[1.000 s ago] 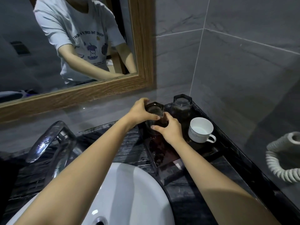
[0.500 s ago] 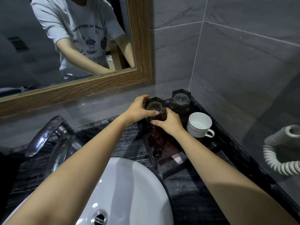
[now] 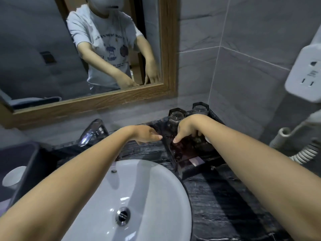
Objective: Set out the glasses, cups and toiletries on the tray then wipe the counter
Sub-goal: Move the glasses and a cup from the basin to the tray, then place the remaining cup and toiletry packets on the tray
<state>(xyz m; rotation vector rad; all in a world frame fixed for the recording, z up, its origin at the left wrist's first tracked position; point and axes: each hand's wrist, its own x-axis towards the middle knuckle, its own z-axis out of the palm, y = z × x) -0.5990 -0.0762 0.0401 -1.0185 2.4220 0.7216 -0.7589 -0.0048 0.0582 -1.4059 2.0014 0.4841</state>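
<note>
Two dark hexagonal glasses stand at the back of the dark tray [image 3: 171,153] on the black marble counter: the left glass [image 3: 175,115] and the right glass [image 3: 199,107]. My right hand [image 3: 188,129] hangs over the tray just in front of them, fingers pointing down and loosely apart, holding nothing that I can see. My left hand [image 3: 145,134] is beside the tray's left edge, empty, fingers extended. The white cup on the tray is almost wholly hidden behind my right forearm; only a sliver [image 3: 207,139] shows.
A white basin [image 3: 156,188] fills the front middle, with a chrome faucet [image 3: 90,132] behind it. At far left sits a dark bin [image 3: 26,164] holding a white cup [image 3: 13,176]. A wall hair dryer with coiled cord [image 3: 305,150] is at right. A wood-framed mirror [image 3: 166,49] hangs above.
Both hands have let go of the left glass, which now stands on the tray. The hands have drawn back toward me and the camera has tilted to show more of the basin.
</note>
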